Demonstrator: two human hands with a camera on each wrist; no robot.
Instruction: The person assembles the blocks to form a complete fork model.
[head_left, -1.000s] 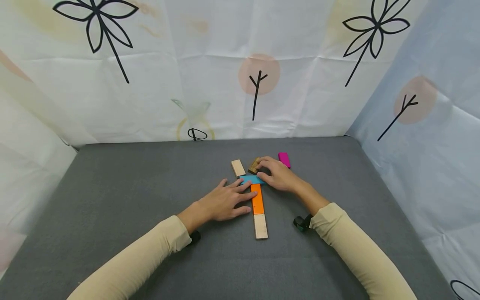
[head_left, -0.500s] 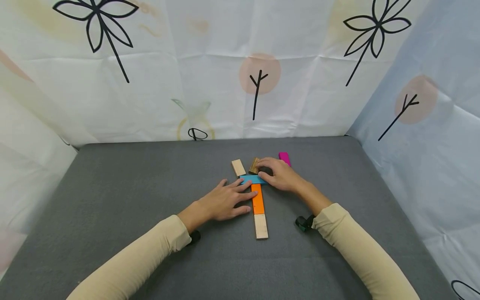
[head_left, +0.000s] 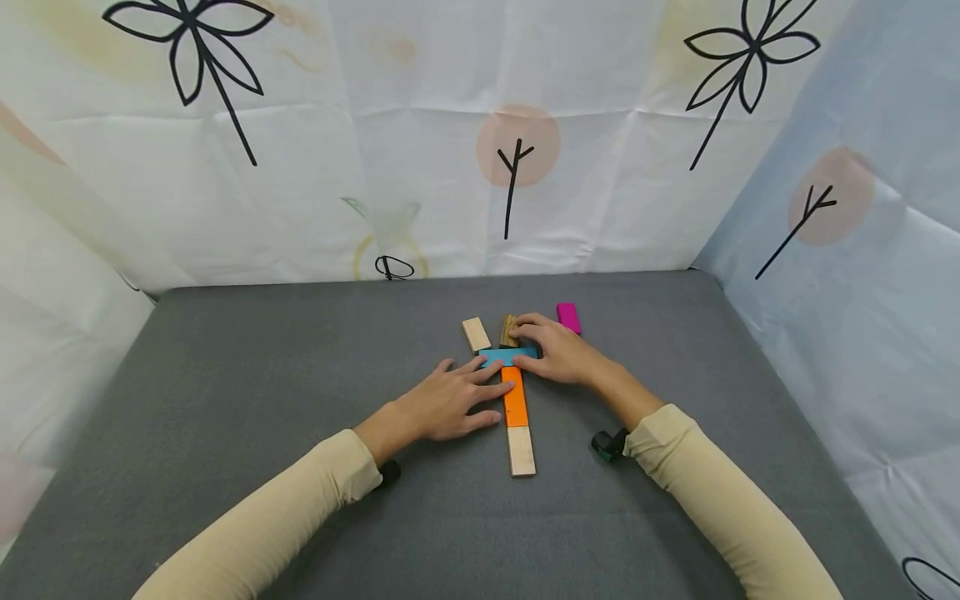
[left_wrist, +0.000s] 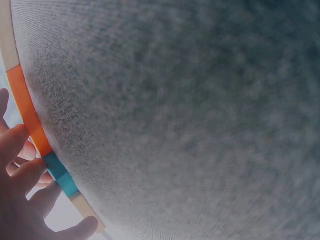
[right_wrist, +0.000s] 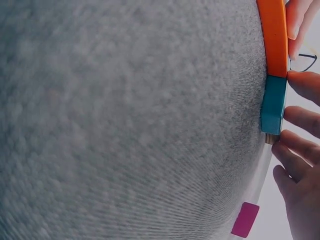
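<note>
On the grey table, a light blue wooden block (head_left: 504, 356) lies crosswise above an orange block (head_left: 514, 403), with a plain wood block (head_left: 521, 452) below that. My left hand (head_left: 450, 402) has its fingers spread, fingertips resting on the blue and orange blocks. My right hand (head_left: 558, 350) arches over the right side. Its fingertips touch a brown block (head_left: 507, 330) standing off the blue one's upper edge, while its thumb rests by the blue block's right end. The brown block is partly hidden by those fingers. Another plain wood block (head_left: 476, 335) slants up from the blue block's left end.
A magenta block (head_left: 568, 317) lies apart, just behind the right hand. Printed white cloth (head_left: 442, 192) hangs along the table's far edge and sides. A dark camera (head_left: 609, 446) is strapped under the right wrist.
The brown block has turned from a rightward slant to nearly straight up from the blue block. My right fingers moved slightly with it; the left hand has stayed in place.
</note>
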